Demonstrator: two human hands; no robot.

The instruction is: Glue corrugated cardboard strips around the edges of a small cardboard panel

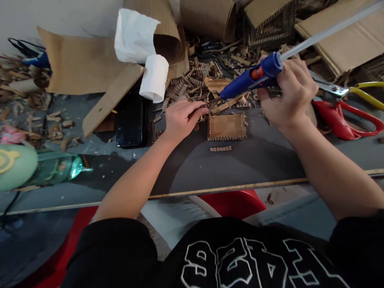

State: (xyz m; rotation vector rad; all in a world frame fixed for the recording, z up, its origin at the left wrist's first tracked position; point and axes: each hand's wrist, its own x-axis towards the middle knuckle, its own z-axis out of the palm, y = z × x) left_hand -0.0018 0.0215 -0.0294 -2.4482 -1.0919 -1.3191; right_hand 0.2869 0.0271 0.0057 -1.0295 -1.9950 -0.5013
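My right hand [289,94] is closed round the grip of a blue glue gun [251,77] with a clear glue stick [332,28] running out of its back. The gun's nozzle points left at a thin cardboard strip [224,106]. My left hand [181,118] pinches the left end of that strip with curled fingers. Just below the strip a small square cardboard tray [226,127] with corrugated edging lies on the dark table [246,162]. A short corrugated piece [220,149] lies in front of the tray.
Red-handled scissors [346,120] and yellow-handled scissors [374,94] lie at the right. A black phone [130,120], a tissue roll [155,78], cardboard sheets [79,64] and scraps fill the back. A green bottle [54,168] lies at the left, by the table's front edge [215,189].
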